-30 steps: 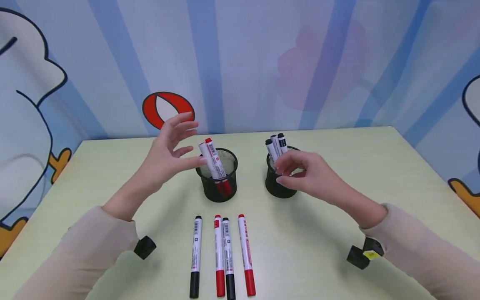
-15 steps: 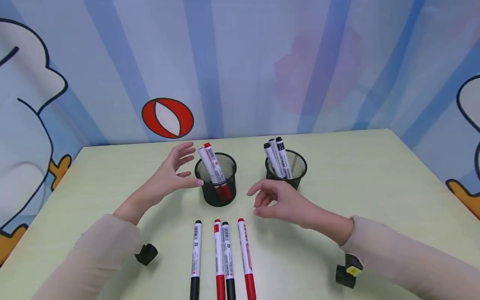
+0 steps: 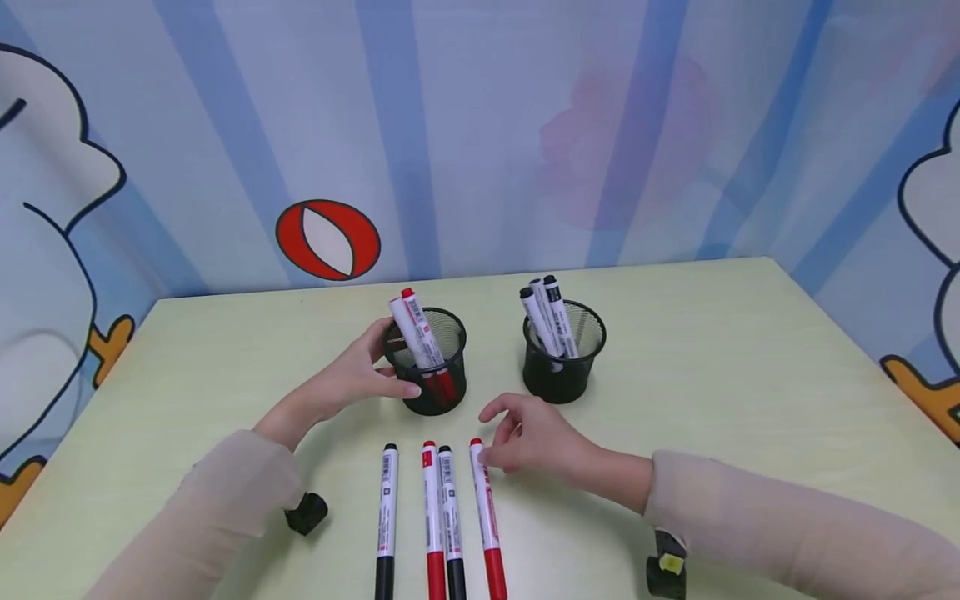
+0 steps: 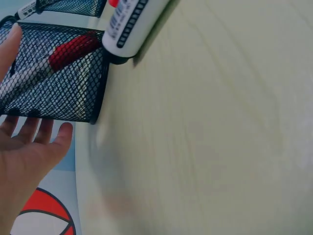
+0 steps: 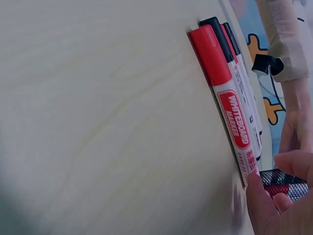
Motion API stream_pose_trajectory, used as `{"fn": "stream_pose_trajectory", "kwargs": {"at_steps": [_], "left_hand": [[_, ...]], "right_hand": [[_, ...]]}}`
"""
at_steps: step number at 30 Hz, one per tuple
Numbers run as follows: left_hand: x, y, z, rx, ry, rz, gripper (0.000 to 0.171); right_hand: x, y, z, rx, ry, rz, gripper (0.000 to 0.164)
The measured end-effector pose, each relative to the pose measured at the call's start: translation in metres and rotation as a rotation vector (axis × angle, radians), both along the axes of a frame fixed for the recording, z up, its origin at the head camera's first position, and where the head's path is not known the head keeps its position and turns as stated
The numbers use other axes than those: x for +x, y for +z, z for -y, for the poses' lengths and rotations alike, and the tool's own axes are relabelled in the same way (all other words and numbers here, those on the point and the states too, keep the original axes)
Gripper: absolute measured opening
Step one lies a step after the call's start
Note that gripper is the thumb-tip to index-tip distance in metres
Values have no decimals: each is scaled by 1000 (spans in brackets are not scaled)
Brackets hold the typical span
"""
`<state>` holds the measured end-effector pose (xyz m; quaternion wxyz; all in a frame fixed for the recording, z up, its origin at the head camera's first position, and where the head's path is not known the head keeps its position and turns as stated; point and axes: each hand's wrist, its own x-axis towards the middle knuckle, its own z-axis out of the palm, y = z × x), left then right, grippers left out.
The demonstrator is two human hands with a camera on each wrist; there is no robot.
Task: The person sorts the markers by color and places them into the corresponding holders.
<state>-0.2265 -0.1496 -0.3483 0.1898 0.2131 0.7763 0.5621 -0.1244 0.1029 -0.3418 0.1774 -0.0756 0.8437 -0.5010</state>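
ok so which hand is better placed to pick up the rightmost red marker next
Right, I'd say. The right hand is at the far end of the rightmost red marker, thumb and index finger spread apart, while the left hand is around the left mesh cup.

I'm holding both arms (image 3: 232, 492) forward, my left hand (image 3: 352, 379) curved, thumb (image 3: 399, 387) apart, my right hand (image 3: 538, 435) loosely bent, index finger (image 3: 504, 403) above thumb.
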Motion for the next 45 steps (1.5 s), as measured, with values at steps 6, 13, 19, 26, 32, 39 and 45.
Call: {"fn": "stream_pose_trajectory", "kwargs": {"at_steps": [6, 13, 19, 26, 32, 39, 45], "left_hand": [[-1, -3, -3, -34, 20, 7, 95], [-1, -2, -7, -58, 29, 13, 95], [-1, 0, -8, -62, 26, 7, 96], [-2, -2, -7, -47, 22, -1, 95], [0, -1, -7, -46, 17, 13, 96], [0, -2, -7, -53, 24, 19, 96], [-1, -2, -7, -56, 23, 24, 97]], "right_hand": [[4, -3, 9, 41, -17, -22, 40], [5, -4, 12, 103, -15, 18, 41], [5, -4, 12, 107, -16, 21, 41], [4, -3, 16, 145, 7, 19, 39], [3, -1, 18, 161, 21, 18, 36], [3, -3, 19, 209, 46, -24, 36], [1, -2, 18, 201, 39, 2, 35]]}}
